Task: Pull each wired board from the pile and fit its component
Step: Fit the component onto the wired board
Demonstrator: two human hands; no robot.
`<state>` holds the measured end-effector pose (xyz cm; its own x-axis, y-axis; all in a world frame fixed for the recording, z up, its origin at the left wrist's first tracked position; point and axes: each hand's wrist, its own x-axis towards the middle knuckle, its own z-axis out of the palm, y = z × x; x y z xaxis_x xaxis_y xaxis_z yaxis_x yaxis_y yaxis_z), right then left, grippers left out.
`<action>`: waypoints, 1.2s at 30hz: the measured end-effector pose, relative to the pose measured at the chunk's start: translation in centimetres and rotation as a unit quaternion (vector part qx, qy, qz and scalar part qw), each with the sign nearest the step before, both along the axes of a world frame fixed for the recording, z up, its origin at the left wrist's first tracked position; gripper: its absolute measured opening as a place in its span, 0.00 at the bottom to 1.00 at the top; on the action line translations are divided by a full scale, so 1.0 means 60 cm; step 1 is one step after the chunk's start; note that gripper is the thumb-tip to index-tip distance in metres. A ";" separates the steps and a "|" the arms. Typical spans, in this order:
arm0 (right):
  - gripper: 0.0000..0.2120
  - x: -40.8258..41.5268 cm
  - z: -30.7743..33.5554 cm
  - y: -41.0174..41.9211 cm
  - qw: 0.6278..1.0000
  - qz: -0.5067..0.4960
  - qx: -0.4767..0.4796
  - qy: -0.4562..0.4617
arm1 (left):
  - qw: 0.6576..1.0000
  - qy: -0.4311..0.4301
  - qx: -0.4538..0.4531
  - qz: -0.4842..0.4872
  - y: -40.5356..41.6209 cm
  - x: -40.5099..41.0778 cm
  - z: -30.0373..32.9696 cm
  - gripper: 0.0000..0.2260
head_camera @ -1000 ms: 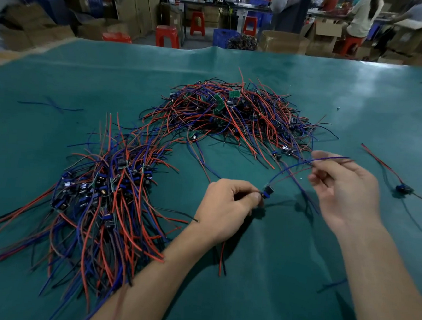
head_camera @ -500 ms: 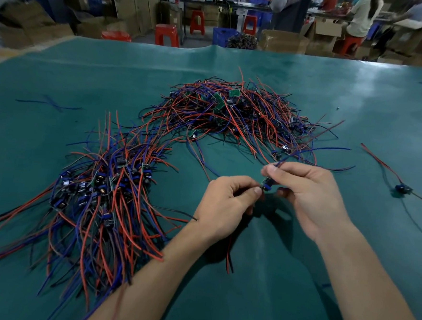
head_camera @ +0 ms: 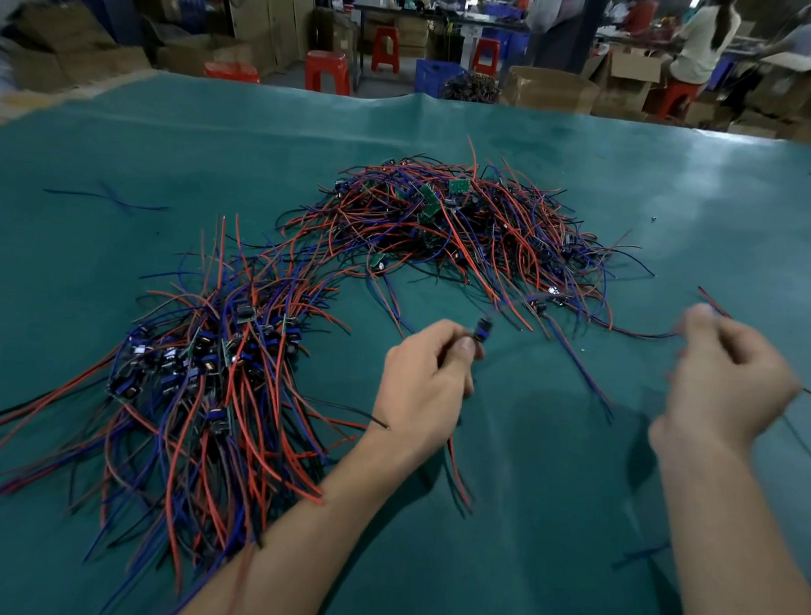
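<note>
Green table cover (head_camera: pixel 594 186) spread wide, with far pile (head_camera: pixel 448 219) probably waiting, near pile (head_camera: pixel 207 370) probably finished. Left hand (head_camera: pixel 419 385) pinching wired board (head_camera: pixel 482 333) above cover, fingers clamped. Right hand (head_camera: pixel 724 387) blurred, curled, seemingly around wire; grip uncertain.

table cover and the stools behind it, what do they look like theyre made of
Table cover: looks like green vinyl or coated cloth, slightly glossy, with light glare and a wrinkled far edge. Red stools: probably moulded plastic, judging by their uniform bright colour and smooth legs.
</note>
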<state>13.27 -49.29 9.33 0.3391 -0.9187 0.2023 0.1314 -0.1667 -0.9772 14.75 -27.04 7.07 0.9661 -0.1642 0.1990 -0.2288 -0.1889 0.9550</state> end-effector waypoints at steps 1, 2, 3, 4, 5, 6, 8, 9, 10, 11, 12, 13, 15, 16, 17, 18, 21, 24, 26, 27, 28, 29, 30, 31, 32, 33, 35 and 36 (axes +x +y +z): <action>0.10 0.002 -0.001 0.012 0.997 0.069 -0.002 0.037 | 1.000 -0.004 -0.018 0.026 0.001 0.002 0.000 0.10; 0.10 0.002 -0.001 0.033 0.984 0.162 -0.013 0.076 | 0.999 -0.008 -0.027 0.039 0.001 0.003 0.000 0.10; 0.10 0.000 -0.002 0.058 0.960 0.258 -0.030 0.106 | 0.999 -0.012 -0.031 0.038 0.001 0.002 0.001 0.09; 0.10 -0.004 -0.001 0.085 0.931 0.342 -0.047 0.122 | 0.999 -0.020 -0.029 0.030 0.000 0.000 0.001 0.09; 0.08 -0.007 -0.001 0.108 0.903 0.406 -0.061 0.124 | 0.999 -0.031 -0.019 0.020 0.000 -0.001 0.001 0.09; 0.04 -0.010 -0.001 0.126 0.884 0.447 -0.068 0.116 | 0.999 -0.042 -0.002 0.014 0.000 -0.003 0.002 0.09; 0.03 -0.013 -0.002 0.140 0.879 0.464 -0.073 0.080 | 0.999 -0.046 0.018 0.008 0.001 -0.002 0.004 0.10; 0.04 -0.012 -0.001 0.139 0.887 0.452 -0.075 0.056 | 0.999 -0.037 0.015 -0.003 0.001 -0.002 0.005 0.11; 0.06 -0.012 0.004 0.134 0.898 0.432 -0.083 0.035 | 0.999 -0.024 0.014 -0.016 0.000 -0.002 0.006 0.11; 0.08 -0.012 0.012 0.127 0.908 0.409 -0.094 0.015 | 0.999 -0.013 0.018 -0.031 -0.001 -0.004 0.007 0.11; 0.09 -0.013 0.023 0.120 0.917 0.386 -0.103 -0.004 | 0.999 -0.009 0.026 -0.043 -0.003 -0.007 0.008 0.11; 0.11 -0.013 0.037 0.113 0.926 0.361 -0.111 -0.023 | 0.998 -0.019 0.041 -0.053 -0.004 -0.009 0.009 0.11; 0.11 -0.016 0.076 0.096 0.943 0.302 -0.126 -0.062 | 0.992 -0.065 0.088 -0.064 -0.006 -0.012 0.008 0.09; 0.10 -0.018 0.104 0.091 0.949 0.275 -0.128 -0.088 | 0.988 -0.087 0.109 -0.066 -0.006 -0.013 0.007 0.09; 0.06 -0.020 0.136 0.089 0.951 0.251 -0.134 -0.120 | 0.985 -0.098 0.124 -0.068 -0.007 -0.013 0.006 0.08; 0.02 -0.021 0.167 0.090 0.950 0.240 -0.141 -0.142 | 0.983 -0.100 0.135 -0.067 -0.008 -0.012 0.005 0.09; 0.03 -0.010 0.234 0.121 0.923 0.323 -0.150 -0.143 | 0.984 -0.092 0.144 -0.055 -0.008 -0.011 0.004 0.09; 0.09 0.013 0.246 0.192 0.841 0.506 -0.190 -0.031 | 0.988 -0.089 0.119 -0.032 -0.007 -0.010 0.005 0.07; 0.16 0.029 0.234 0.227 0.759 0.583 -0.271 0.101 | 0.990 -0.085 0.114 -0.019 -0.008 -0.008 0.007 0.06; 0.17 0.040 0.224 0.229 0.724 0.597 -0.303 0.164 | 0.990 -0.084 0.113 -0.015 -0.008 -0.008 0.007 0.06; 0.15 0.055 0.215 0.219 0.707 0.587 -0.334 0.211 | 0.991 -0.082 0.109 -0.014 -0.009 -0.008 0.007 0.05; 0.10 0.073 0.206 0.198 0.706 0.552 -0.373 0.239 | 0.991 -0.079 0.106 -0.015 -0.009 -0.008 0.008 0.05; 0.05 0.092 0.193 0.171 0.710 0.495 -0.420 0.272 | 0.991 -0.076 0.105 -0.015 -0.009 -0.008 0.009 0.05; 0.04 0.108 0.176 0.141 0.714 0.426 -0.456 0.317 | 0.992 -0.074 0.105 -0.013 -0.008 -0.009 0.010 0.05; 0.09 0.120 0.157 0.113 0.717 0.363 -0.467 0.369 | 0.991 -0.075 0.107 -0.013 -0.007 -0.009 0.011 0.05; 0.11 0.124 0.134 0.090 0.720 0.325 -0.453 0.414 | 0.990 -0.078 0.113 -0.012 -0.007 -0.010 0.012 0.05; 0.09 0.126 0.085 0.054 0.718 0.302 -0.423 0.462 | 0.990 -0.078 0.118 -0.010 -0.008 -0.010 0.013 0.05; 0.07 0.125 0.065 0.043 0.718 0.311 -0.412 0.466 | 0.990 -0.076 0.118 -0.010 -0.008 -0.010 0.013 0.05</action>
<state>20.77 -46.70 13.25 0.9736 -0.2282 0.0089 -0.2158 -0.9320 -0.2912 14.17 -27.53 7.87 0.9245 -0.2413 0.2950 -0.3714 -0.3963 0.8396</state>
